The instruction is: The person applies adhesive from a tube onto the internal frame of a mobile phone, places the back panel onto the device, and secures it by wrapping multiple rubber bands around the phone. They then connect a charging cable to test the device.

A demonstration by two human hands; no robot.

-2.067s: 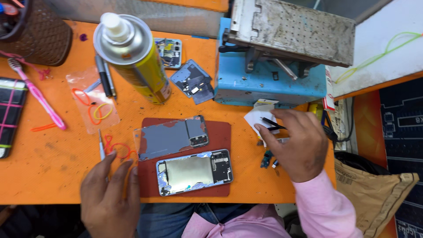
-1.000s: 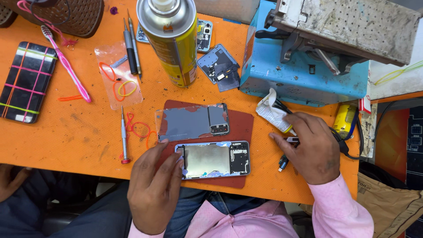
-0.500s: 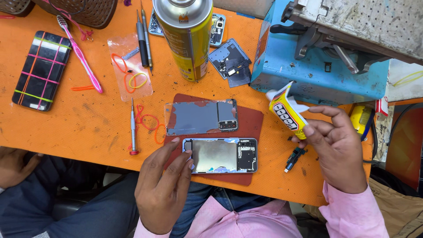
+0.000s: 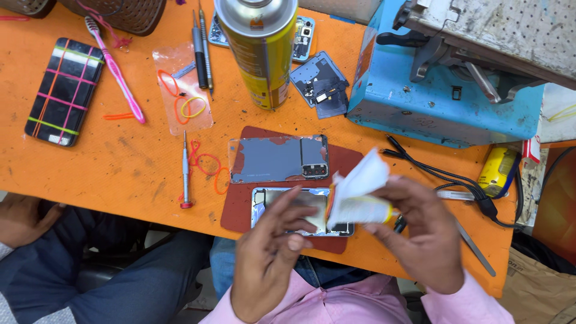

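Both hands have come together since half a second ago: the glue tube, then held up off to the right of the opened phone, now sits directly over it, and the left hand has lifted off the phone to meet it.

Head view, with the dark red work mat (image 4: 240,210) as landmark. On the mat's near half lies the opened phone (image 4: 282,201), its shiny inside facing up and partly hidden by the hands. On the far half lies the grey back cover (image 4: 270,159). Above the mat's near right corner, the right hand (image 4: 423,231) is closed around a small white and yellow glue tube (image 4: 360,198), its flattened white tail pointing up. The left hand (image 4: 270,252) reaches toward the tube's left end with fingers loosely curled; whether they pinch the tip cannot be told.

Judging by this, the tube is being readied, and the next move calls for steadying the nozzle over the phone.

Beyond the mat stands a tall spray can (image 4: 261,51), yellow with a silver top. Right of the mat sits a blue metal machine (image 4: 438,102), and beside that a small yellow container (image 4: 497,171). Far left of the mat lies a black phone crossed by coloured bands (image 4: 63,90).
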